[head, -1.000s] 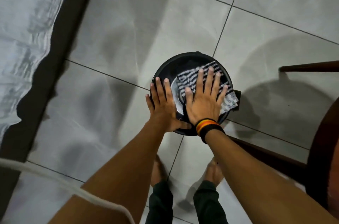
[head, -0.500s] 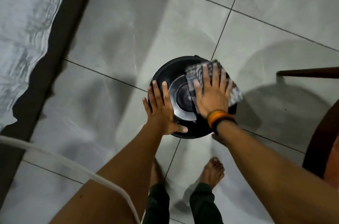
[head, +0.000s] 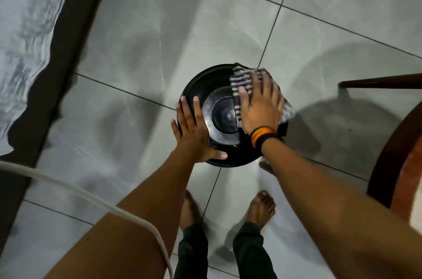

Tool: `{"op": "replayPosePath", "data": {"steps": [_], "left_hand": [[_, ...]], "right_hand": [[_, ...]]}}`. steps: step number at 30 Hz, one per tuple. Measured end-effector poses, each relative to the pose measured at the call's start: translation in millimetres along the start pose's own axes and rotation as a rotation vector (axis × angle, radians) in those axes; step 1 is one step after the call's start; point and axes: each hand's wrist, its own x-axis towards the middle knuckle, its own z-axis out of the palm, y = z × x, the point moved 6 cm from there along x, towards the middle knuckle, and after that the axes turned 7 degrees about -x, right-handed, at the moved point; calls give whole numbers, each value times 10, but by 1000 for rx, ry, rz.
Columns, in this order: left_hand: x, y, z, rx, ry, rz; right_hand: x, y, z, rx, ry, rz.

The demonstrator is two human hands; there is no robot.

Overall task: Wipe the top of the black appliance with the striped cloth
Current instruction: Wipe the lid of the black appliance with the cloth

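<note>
A round black appliance [head: 212, 83] stands on the tiled floor, seen from straight above, with a shiny ring and a dark disc at its centre. My right hand [head: 260, 105] lies flat, fingers spread, pressing the black-and-white striped cloth [head: 242, 78] onto the right half of the lid. Part of the cloth hangs over the right rim. My left hand [head: 194, 132] rests flat on the lid's left edge, fingers apart, holding nothing. A striped wristband sits on my right wrist.
Dark wooden furniture [head: 388, 153] curves along the right edge, with a bar [head: 379, 83] above it. A white cable [head: 91, 196] crosses the lower left. A pale sheet [head: 25, 27] over a dark edge fills the upper left. My bare feet [head: 260, 207] stand just below the appliance.
My right hand has slid the cloth from the lid's centre toward its right and far edge, uncovering the central disc. My left hand stays on the left rim.
</note>
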Motion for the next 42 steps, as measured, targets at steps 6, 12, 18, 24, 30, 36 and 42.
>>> {"op": "replayPosePath", "data": {"steps": [6, 12, 18, 24, 30, 36, 42], "left_hand": [[-17, 28, -2, 14, 7, -9], [57, 134, -116, 105, -53, -96], [664, 727, -748, 247, -27, 231], [796, 808, -805, 100, -6, 190], [166, 12, -652, -302, 197, -217], [-341, -215, -292, -210, 204, -161], [-2, 199, -337, 464, -60, 387]], "right_hand": [[-1148, -23, 426, -11, -4, 68], [-1225, -4, 535, 6, -1, 22], [-1260, -10, 528, 48, 25, 1], [-1192, 58, 525, 39, 12, -73], [-700, 233, 264, -137, -86, -492], [-297, 90, 98, -356, -147, -826], [-431, 53, 99, -302, -125, -699]]}}
